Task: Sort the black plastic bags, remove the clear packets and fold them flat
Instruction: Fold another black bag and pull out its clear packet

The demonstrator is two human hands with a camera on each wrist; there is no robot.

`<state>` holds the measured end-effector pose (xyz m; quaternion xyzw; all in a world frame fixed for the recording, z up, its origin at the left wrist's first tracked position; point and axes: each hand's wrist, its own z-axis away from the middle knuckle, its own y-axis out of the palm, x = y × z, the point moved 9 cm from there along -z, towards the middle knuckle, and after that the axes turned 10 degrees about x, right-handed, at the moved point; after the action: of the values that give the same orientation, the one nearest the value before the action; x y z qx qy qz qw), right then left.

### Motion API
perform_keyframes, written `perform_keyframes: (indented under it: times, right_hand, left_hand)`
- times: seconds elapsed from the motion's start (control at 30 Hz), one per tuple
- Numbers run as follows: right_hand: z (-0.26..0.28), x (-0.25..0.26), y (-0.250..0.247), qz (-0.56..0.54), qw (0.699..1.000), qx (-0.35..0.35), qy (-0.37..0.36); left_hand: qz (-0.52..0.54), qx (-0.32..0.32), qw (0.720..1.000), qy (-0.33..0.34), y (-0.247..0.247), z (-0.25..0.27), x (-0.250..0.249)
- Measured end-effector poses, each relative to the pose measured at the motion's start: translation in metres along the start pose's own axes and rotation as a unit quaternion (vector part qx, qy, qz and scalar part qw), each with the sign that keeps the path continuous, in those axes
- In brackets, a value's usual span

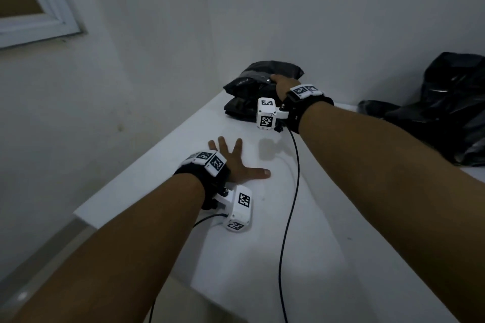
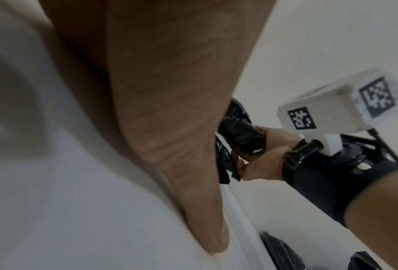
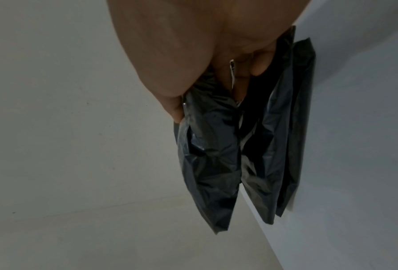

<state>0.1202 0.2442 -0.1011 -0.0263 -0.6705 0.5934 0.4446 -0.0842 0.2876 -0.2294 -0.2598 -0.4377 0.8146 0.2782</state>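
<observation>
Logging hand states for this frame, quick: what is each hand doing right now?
Left hand: open, fingers spread flat on the white table, holding nothing.
Right hand: closed, gripping the top folded black bag of the stack.

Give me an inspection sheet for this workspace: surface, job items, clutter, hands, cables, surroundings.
Surface: white table, set against the wall.
Job's things: stack of folded black bags at the far left end; crumpled black bags piled at the right. Clear packets: nothing seen.
Clutter: nothing seen.
Hands: left hand flat on the table, fingers spread; right hand grips the top folded bag.
Cables: black cable runs from the right wrist camera across the table.
Surroundings: plain wall, white window frame upper left.
</observation>
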Motion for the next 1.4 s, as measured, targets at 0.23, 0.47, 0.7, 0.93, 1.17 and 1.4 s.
perform_keyframes:
  times: [0.23, 0.47, 0.7, 0.93, 1.17, 1.4]
  right_hand:
    - [0.011, -0.003, 0.005, 0.059, 0.998, 0.025, -0.004]
    - [0.027, -0.03, -0.002, 0.003, 0.999, -0.043, 0.019]
    - [0.093, -0.062, 0.001, -0.333, 0.94, -0.045, 0.06]
    - [0.202, -0.108, 0.004, -0.364, 0.93, -0.017, 0.059]
    - [0.278, -0.197, -0.053, -0.409, 0.894, -0.135, 0.126]
    - [0.32, -0.3, -0.113, -0.421, 0.846, -0.266, 0.192]
  left_hand:
    - [-0.009, 0.008, 1.0, 0.0, -0.002, 0.006, -0.003]
    - [-0.018, 0.007, 1.0, -0.001, -0.003, 0.008, -0.004]
    - [-0.025, 0.009, 1.0, -0.004, -0.005, 0.009, -0.004]
    - [-0.033, -0.017, 0.999, 0.004, -0.002, 0.03, -0.017]
    - [-0.065, 0.003, 0.989, 0.136, 0.034, 0.062, -0.16]
    - [-0.063, 0.01, 0.977, 0.201, 0.071, 0.083, -0.268]
